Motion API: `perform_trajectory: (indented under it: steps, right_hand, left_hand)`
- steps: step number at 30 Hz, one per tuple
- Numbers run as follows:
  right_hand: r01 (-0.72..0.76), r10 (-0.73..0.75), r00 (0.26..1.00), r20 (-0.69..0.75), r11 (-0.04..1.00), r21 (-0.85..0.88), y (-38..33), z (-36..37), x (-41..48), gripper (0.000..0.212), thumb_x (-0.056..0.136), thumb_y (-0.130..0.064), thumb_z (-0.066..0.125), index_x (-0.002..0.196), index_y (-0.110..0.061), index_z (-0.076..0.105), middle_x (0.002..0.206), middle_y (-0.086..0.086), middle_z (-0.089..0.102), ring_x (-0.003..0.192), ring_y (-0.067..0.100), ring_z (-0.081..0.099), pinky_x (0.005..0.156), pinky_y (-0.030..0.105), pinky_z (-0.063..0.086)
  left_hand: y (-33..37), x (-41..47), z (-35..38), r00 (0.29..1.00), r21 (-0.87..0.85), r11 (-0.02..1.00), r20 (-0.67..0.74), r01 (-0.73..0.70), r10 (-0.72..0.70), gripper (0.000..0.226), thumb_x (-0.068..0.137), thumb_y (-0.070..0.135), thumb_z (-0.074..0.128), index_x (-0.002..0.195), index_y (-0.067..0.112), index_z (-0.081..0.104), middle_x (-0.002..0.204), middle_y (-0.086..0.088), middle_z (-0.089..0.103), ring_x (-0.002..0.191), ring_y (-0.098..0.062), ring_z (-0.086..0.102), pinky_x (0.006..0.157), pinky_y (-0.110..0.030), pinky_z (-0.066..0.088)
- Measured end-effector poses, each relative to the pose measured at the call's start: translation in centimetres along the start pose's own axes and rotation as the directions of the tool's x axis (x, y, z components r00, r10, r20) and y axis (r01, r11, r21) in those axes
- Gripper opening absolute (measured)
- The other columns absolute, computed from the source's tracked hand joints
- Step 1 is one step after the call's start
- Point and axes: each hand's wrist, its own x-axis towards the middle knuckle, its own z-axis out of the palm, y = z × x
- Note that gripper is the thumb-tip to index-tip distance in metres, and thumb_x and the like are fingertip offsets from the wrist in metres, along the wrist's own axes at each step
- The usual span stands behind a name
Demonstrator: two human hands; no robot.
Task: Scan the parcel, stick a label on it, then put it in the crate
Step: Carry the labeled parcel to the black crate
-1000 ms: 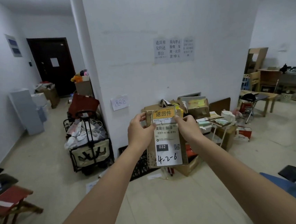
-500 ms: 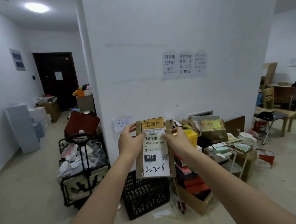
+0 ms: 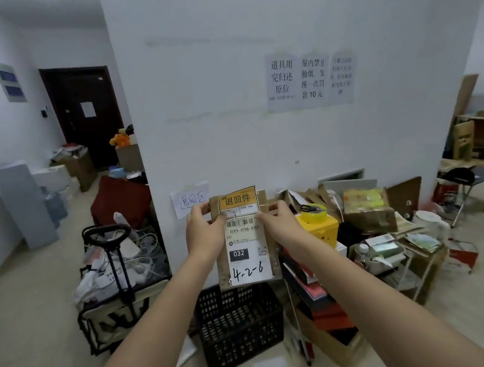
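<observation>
**Parcel held up above the crate**

Both arms reach forward, holding a flat brown paper parcel [image 3: 245, 242] upright in front of a white wall [image 3: 258, 122]. The left hand [image 3: 205, 234] is closed on the parcel's upper left edge, thumb on the front; the right hand [image 3: 280, 224] grips the upper right edge the same way. On the parcel's face a yellow-and-white return label [image 3: 238, 203] sits above a white barcode shipping label [image 3: 247, 251] with "4-2-6" handwritten on it. Directly below, on the floor, stands a black perforated plastic crate [image 3: 239, 325], with a yellow box [image 3: 318, 226] just to the right
</observation>
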Motion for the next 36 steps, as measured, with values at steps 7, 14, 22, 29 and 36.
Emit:
perform_trajectory:
  steps: [7,14,22,29,36]
  right_hand:
    - [0.030,-0.023,0.992,0.126,0.998,-0.054,-1.1,-2.9,12.0,0.026,0.091,-0.025,0.059,0.112,-0.016,0.046,0.101,0.001,0.064,0.082,0.011,0.065,0.056,0.022,0.044]
    - [-0.034,0.032,0.976,0.214,0.999,0.005,-0.3,-1.0,20.6,0.019,0.090,-0.011,0.060,0.102,-0.018,0.047,0.088,0.006,0.070,0.049,0.004,0.069,0.037,0.013,0.046]
    - [-0.127,0.113,0.962,0.249,0.991,0.042,3.0,3.8,29.1,0.026,0.089,-0.009,0.060,0.111,-0.014,0.049,0.104,0.012,0.071,0.085,0.023,0.071,0.067,0.032,0.058]
    - [-0.163,0.162,0.968,0.192,0.987,-0.008,4.7,11.6,39.2,0.033,0.083,-0.006,0.064,0.113,-0.015,0.054,0.109,0.012,0.071,0.090,0.026,0.071,0.074,0.038,0.058]
    - [-0.216,0.218,0.969,0.118,0.976,-0.031,5.7,18.3,49.5,0.054,0.078,-0.004,0.068,0.128,-0.017,0.053,0.113,0.010,0.070,0.094,0.031,0.069,0.082,0.047,0.058]
  left_hand:
    - [-1.4,9.5,5.9,0.997,-0.009,0.999,-0.064,0.034,-0.034,0.031,0.090,0.020,0.061,0.119,0.018,0.050,0.131,-0.003,0.056,0.099,-0.019,0.063,0.075,-0.032,0.055]
    - [-4.5,15.2,7.8,0.976,0.118,0.992,-0.219,0.047,-0.020,0.031,0.089,0.026,0.060,0.118,0.023,0.051,0.125,0.003,0.052,0.095,-0.009,0.058,0.086,-0.033,0.052]
    - [-9.7,22.4,7.9,0.966,0.104,0.983,-0.228,0.149,-0.122,0.038,0.089,0.022,0.060,0.125,0.020,0.050,0.132,-0.004,0.055,0.110,-0.022,0.062,0.092,-0.045,0.055]
    - [-15.8,33.2,6.3,0.963,0.118,0.973,-0.205,0.199,-0.172,0.039,0.089,0.017,0.057,0.127,0.020,0.049,0.128,-0.007,0.056,0.098,-0.020,0.065,0.082,-0.043,0.060]
    - [-20.7,44.3,5.6,0.961,0.093,0.959,-0.088,0.269,-0.261,0.044,0.087,0.010,0.055,0.128,0.022,0.047,0.128,-0.008,0.057,0.099,-0.026,0.068,0.079,-0.045,0.060]
